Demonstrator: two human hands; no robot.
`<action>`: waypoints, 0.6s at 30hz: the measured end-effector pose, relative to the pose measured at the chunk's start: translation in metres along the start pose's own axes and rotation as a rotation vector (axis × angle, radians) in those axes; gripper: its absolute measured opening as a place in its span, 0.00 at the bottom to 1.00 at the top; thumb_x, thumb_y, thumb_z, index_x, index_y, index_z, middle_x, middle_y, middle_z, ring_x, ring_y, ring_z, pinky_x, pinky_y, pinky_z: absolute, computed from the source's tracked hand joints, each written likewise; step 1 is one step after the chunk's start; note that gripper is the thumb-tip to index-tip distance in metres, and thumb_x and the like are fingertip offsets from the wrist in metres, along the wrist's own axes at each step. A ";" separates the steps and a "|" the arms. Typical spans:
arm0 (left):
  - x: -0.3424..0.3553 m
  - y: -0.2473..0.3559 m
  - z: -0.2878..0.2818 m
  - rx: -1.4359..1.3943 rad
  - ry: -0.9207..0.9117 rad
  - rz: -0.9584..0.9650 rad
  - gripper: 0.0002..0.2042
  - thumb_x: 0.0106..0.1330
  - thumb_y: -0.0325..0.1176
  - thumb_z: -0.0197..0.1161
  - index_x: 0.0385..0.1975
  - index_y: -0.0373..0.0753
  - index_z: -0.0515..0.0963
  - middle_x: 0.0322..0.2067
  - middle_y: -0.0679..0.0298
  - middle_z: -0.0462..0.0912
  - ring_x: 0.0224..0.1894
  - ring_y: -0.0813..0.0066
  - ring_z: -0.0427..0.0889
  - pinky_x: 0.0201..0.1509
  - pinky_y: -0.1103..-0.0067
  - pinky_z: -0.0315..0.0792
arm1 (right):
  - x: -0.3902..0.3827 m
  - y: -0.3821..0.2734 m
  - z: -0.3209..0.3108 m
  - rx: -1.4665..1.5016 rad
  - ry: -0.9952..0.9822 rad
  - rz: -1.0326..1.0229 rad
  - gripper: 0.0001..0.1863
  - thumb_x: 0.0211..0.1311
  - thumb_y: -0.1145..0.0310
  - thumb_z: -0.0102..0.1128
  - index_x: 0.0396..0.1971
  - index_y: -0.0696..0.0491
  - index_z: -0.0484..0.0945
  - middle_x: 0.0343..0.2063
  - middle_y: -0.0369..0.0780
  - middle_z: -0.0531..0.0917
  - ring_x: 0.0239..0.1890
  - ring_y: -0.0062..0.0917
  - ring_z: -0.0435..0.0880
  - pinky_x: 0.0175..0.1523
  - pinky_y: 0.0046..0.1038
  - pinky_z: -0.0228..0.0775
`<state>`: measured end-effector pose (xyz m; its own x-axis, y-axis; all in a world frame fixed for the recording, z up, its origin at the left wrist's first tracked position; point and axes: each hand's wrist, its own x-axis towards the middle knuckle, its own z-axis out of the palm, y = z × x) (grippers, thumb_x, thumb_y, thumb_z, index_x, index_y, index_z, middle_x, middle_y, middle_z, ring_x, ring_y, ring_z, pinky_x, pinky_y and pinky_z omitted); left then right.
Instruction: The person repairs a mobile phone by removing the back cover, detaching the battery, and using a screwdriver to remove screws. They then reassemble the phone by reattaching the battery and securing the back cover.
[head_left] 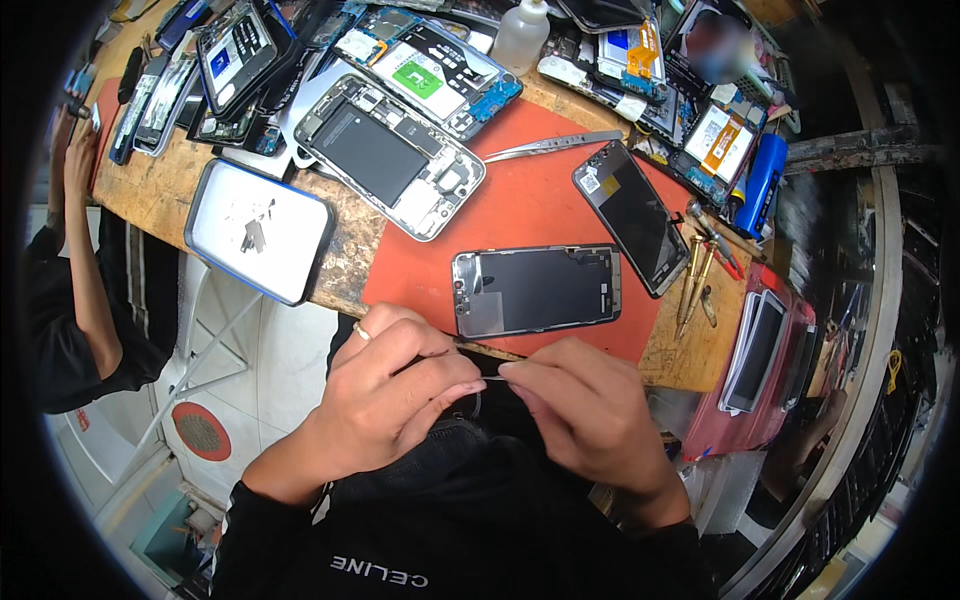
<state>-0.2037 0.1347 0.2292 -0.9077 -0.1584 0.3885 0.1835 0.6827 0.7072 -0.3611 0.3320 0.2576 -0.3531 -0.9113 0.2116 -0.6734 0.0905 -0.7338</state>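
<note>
My left hand (395, 385), with a ring on one finger, and my right hand (595, 415) meet in front of the bench edge. Between their pinched fingertips runs a small thin strip (492, 378); its exact kind is too small to tell. Just beyond them, a dark phone screen (540, 290) lies flat on the orange mat (415, 270). A second phone screen (630, 220) rests slantwise to its right. Farther back is an opened phone (385, 155) with its battery and inner parts showing. Metal tweezers (555, 147) lie near its upper right corner.
A white tray (295, 235) with small dark pieces stands on the left. Opened phones (430, 75) and a bottle (520, 38) crowd the back. Screwdrivers (697, 280), a blue cylinder (762, 185) and a pink box (740, 420) are on the right. Another person's arm (90, 290) shows far left.
</note>
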 end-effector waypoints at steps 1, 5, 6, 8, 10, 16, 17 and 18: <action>0.003 0.005 0.002 0.008 0.045 -0.056 0.08 0.60 0.26 0.80 0.37 0.38 0.89 0.36 0.62 0.85 0.39 0.60 0.82 0.45 0.68 0.74 | 0.000 0.000 0.002 -0.030 -0.005 -0.022 0.19 0.56 0.83 0.73 0.50 0.59 0.88 0.36 0.42 0.85 0.34 0.38 0.89 0.38 0.36 0.83; -0.006 -0.003 -0.003 0.087 0.138 -0.123 0.05 0.63 0.27 0.78 0.32 0.40 0.86 0.32 0.64 0.85 0.36 0.60 0.82 0.45 0.68 0.73 | 0.000 -0.004 -0.021 -0.015 -0.100 0.025 0.19 0.57 0.83 0.76 0.50 0.59 0.88 0.38 0.44 0.87 0.37 0.37 0.91 0.38 0.33 0.83; -0.007 -0.004 -0.002 0.056 0.122 -0.123 0.05 0.63 0.27 0.78 0.32 0.40 0.86 0.32 0.63 0.85 0.36 0.60 0.82 0.45 0.68 0.73 | -0.003 -0.004 -0.028 0.103 -0.079 0.060 0.19 0.57 0.84 0.76 0.49 0.59 0.89 0.39 0.45 0.88 0.37 0.37 0.92 0.39 0.32 0.83; -0.008 -0.008 -0.002 -0.005 0.091 -0.124 0.05 0.64 0.28 0.78 0.33 0.39 0.86 0.32 0.63 0.85 0.36 0.60 0.82 0.45 0.68 0.74 | -0.002 -0.005 -0.028 0.282 -0.042 0.082 0.17 0.57 0.84 0.78 0.47 0.60 0.89 0.39 0.46 0.89 0.37 0.36 0.93 0.39 0.32 0.83; -0.001 -0.008 0.002 -0.085 0.065 -0.102 0.06 0.64 0.28 0.78 0.34 0.38 0.86 0.33 0.61 0.85 0.39 0.58 0.84 0.48 0.66 0.76 | 0.007 -0.012 -0.015 0.396 -0.003 0.060 0.15 0.57 0.85 0.79 0.45 0.60 0.90 0.38 0.46 0.90 0.37 0.36 0.93 0.39 0.31 0.84; 0.017 -0.015 0.007 0.124 0.059 -0.122 0.41 0.55 0.33 0.86 0.71 0.33 0.74 0.56 0.52 0.85 0.57 0.47 0.82 0.62 0.59 0.76 | -0.005 -0.004 0.003 0.188 0.243 0.129 0.10 0.65 0.85 0.73 0.45 0.64 0.86 0.37 0.50 0.91 0.38 0.38 0.94 0.44 0.33 0.86; 0.013 -0.018 0.008 0.175 -0.026 -0.112 0.51 0.53 0.34 0.87 0.78 0.33 0.66 0.62 0.50 0.82 0.60 0.46 0.79 0.66 0.58 0.74 | -0.007 0.000 0.004 0.165 0.258 0.126 0.10 0.65 0.85 0.73 0.45 0.64 0.86 0.37 0.50 0.91 0.38 0.39 0.94 0.44 0.33 0.86; 0.012 -0.020 0.010 0.162 -0.021 -0.111 0.51 0.52 0.34 0.87 0.78 0.33 0.67 0.61 0.50 0.82 0.60 0.47 0.79 0.66 0.58 0.73 | -0.009 0.003 0.005 0.138 0.276 0.123 0.09 0.65 0.85 0.72 0.44 0.64 0.86 0.38 0.50 0.91 0.38 0.39 0.94 0.44 0.33 0.86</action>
<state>-0.2220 0.1261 0.2140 -0.9270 -0.2253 0.2998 0.0202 0.7682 0.6399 -0.3568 0.3380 0.2502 -0.6017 -0.7521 0.2690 -0.5273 0.1211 -0.8410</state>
